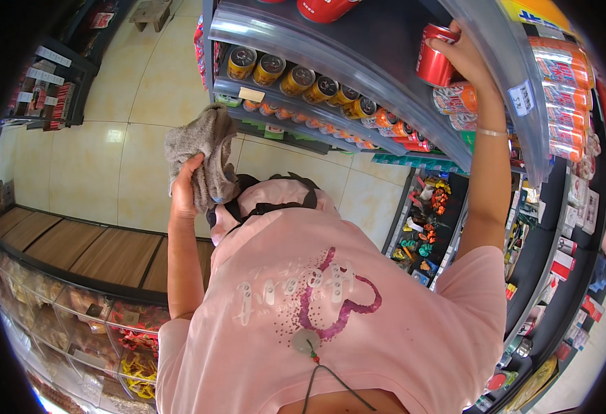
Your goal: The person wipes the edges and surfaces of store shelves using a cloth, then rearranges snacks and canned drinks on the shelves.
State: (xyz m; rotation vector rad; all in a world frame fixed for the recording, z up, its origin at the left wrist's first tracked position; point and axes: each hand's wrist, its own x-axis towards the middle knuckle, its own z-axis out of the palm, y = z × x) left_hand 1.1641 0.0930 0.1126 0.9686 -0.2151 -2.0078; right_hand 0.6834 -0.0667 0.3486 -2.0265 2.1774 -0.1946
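My left hand (183, 189) grips a bunched grey-brown towel (202, 150), held over the tiled floor in front of the shelving. On the right, my right hand (461, 59) is wrapped around a red drink can (435, 62), the thumb across its near side and the other fingers mostly hidden behind it. The can is tilted, over the dark shelf board (380, 36) behind a clear plastic front strip (334, 67). Whether its base touches the shelf, I cannot tell. Orange-and-silver cans (455, 98) lie close below my right wrist.
Lower shelves hold yellow cans (298, 80) in a row and smaller orange cans (313, 122). More orange cans (564, 98) stand at far right beyond a price tag (521, 98). Clear bins of packaged food (80, 305) line the left. A wooden stool (150, 13) stands on the floor.
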